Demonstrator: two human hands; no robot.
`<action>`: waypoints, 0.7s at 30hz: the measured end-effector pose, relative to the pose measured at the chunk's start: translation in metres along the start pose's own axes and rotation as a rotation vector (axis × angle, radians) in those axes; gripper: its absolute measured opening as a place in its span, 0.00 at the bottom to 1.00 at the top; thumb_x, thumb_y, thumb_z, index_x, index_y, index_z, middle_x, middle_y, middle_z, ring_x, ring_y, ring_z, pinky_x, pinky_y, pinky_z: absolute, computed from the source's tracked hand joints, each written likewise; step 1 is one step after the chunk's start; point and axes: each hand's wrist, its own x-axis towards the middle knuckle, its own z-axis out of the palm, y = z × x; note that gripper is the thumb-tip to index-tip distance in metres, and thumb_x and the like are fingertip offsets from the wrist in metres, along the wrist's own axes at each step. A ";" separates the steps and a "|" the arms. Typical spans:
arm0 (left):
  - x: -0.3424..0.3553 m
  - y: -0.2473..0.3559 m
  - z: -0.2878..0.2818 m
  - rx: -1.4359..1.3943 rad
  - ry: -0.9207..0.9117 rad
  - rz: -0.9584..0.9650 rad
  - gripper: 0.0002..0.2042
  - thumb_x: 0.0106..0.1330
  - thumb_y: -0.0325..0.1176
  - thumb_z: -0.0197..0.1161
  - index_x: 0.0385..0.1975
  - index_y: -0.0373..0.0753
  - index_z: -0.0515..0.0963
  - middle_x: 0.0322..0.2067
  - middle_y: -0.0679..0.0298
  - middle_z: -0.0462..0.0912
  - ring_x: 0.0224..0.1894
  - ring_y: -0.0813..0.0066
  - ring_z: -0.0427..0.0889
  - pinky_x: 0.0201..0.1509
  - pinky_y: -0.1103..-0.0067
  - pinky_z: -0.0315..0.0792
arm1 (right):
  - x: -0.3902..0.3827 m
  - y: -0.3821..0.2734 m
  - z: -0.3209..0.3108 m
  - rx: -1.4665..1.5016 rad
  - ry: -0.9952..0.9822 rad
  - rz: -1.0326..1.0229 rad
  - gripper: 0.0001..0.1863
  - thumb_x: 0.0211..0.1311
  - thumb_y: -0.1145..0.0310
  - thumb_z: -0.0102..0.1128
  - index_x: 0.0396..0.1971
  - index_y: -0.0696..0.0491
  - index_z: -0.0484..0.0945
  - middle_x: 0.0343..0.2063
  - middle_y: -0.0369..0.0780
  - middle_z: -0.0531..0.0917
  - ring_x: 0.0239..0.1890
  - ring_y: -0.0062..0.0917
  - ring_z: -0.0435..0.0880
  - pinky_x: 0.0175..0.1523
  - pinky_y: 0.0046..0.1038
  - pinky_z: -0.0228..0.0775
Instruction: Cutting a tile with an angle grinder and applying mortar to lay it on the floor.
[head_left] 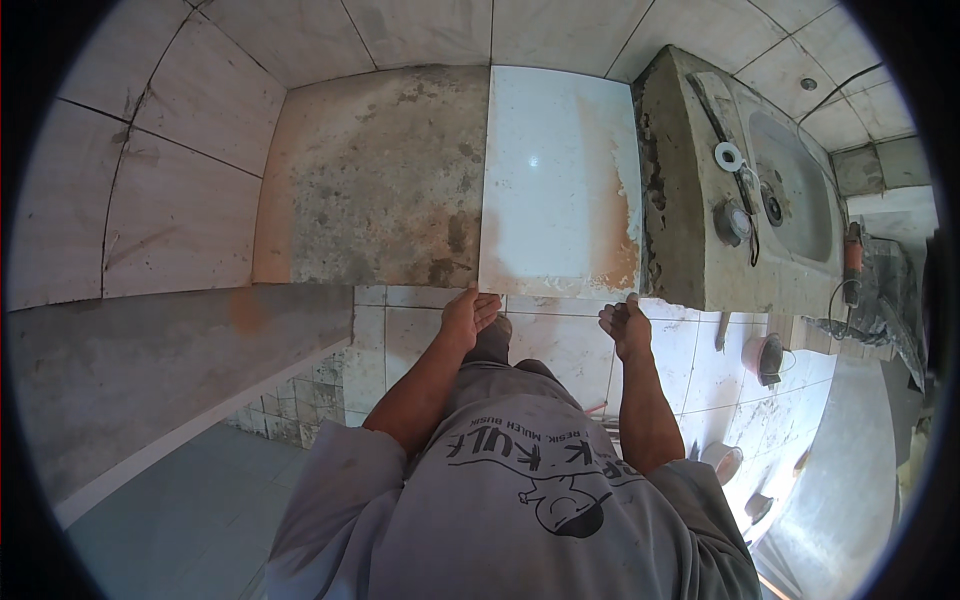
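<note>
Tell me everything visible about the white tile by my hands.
The white tile is a glossy, rectangular, ceramic-looking sheet lying flat, long sides running away from the body. A light glints near its middle; brownish smears and a ragged margin mark its right side. A stained grey slab borders its left, a sink block its right. The left hand and right hand are at its near corners, apparently touching.
</note>
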 end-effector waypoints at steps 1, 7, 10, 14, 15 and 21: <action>0.002 -0.001 -0.002 -0.017 -0.008 -0.013 0.20 0.70 0.47 0.48 0.41 0.32 0.75 0.39 0.56 0.82 0.41 0.67 0.82 0.46 0.73 0.76 | 0.001 0.000 -0.002 -0.006 -0.003 -0.002 0.21 0.68 0.53 0.45 0.37 0.60 0.68 0.37 0.50 0.78 0.40 0.40 0.79 0.47 0.39 0.75; 0.010 0.001 -0.011 -0.027 -0.051 -0.022 0.19 0.70 0.46 0.49 0.39 0.33 0.76 0.37 0.58 0.82 0.40 0.70 0.83 0.46 0.73 0.76 | 0.008 -0.002 -0.002 0.024 -0.078 -0.013 0.20 0.69 0.55 0.44 0.38 0.61 0.68 0.39 0.51 0.78 0.42 0.42 0.79 0.48 0.40 0.74; 0.007 0.001 -0.011 -0.028 -0.045 -0.007 0.19 0.69 0.45 0.50 0.39 0.33 0.76 0.37 0.58 0.83 0.40 0.70 0.83 0.46 0.73 0.76 | 0.003 -0.009 0.001 -0.007 -0.024 -0.029 0.18 0.69 0.57 0.44 0.39 0.60 0.68 0.39 0.51 0.77 0.43 0.42 0.79 0.49 0.40 0.75; -0.004 0.003 -0.004 -0.053 -0.021 0.014 0.18 0.69 0.44 0.49 0.39 0.33 0.76 0.37 0.58 0.83 0.41 0.69 0.83 0.46 0.73 0.77 | 0.009 -0.013 -0.004 0.001 -0.009 -0.058 0.18 0.69 0.60 0.44 0.41 0.63 0.67 0.39 0.52 0.76 0.44 0.43 0.79 0.50 0.41 0.75; -0.007 0.003 -0.004 -0.052 -0.020 0.013 0.18 0.69 0.44 0.49 0.39 0.33 0.76 0.37 0.58 0.83 0.41 0.69 0.83 0.46 0.73 0.77 | 0.009 -0.013 -0.003 0.029 -0.008 -0.060 0.17 0.69 0.61 0.44 0.41 0.63 0.66 0.39 0.52 0.76 0.45 0.43 0.78 0.50 0.41 0.75; -0.009 -0.002 -0.015 -0.129 -0.061 0.035 0.18 0.69 0.44 0.48 0.44 0.35 0.74 0.40 0.58 0.81 0.44 0.66 0.81 0.50 0.70 0.74 | 0.006 -0.011 -0.004 0.026 -0.027 -0.051 0.19 0.69 0.62 0.43 0.45 0.65 0.65 0.42 0.54 0.75 0.46 0.45 0.77 0.51 0.41 0.74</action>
